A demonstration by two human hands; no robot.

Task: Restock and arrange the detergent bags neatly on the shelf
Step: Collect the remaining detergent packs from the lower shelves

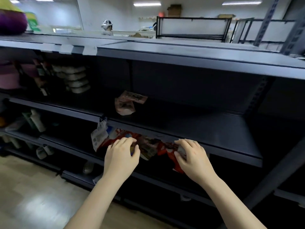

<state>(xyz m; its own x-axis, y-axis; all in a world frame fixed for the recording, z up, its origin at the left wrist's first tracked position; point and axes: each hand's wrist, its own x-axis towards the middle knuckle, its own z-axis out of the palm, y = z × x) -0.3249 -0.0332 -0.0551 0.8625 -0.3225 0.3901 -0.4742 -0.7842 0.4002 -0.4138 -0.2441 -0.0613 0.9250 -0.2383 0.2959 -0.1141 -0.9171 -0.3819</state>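
A crumpled red and white detergent bag (148, 145) sits at the front edge of a dark shelf (214, 146), partly under the shelf lip. My left hand (122, 154) grips its left part and my right hand (191, 156) grips its right end, fingers curled on the plastic. Another bag end, white with print (99, 137), sticks out to the left of my left hand. On the shelf above, a pinkish detergent bag (127, 103) leans at the back, alone.
The dark metal shelving unit (181, 52) spans the view. Bottles (35, 119) and stacked white packs (76, 80) fill its left bays. A wooden floor (33, 195) lies at lower left. A person (107, 28) stands far behind, beside another black rack (193, 27).
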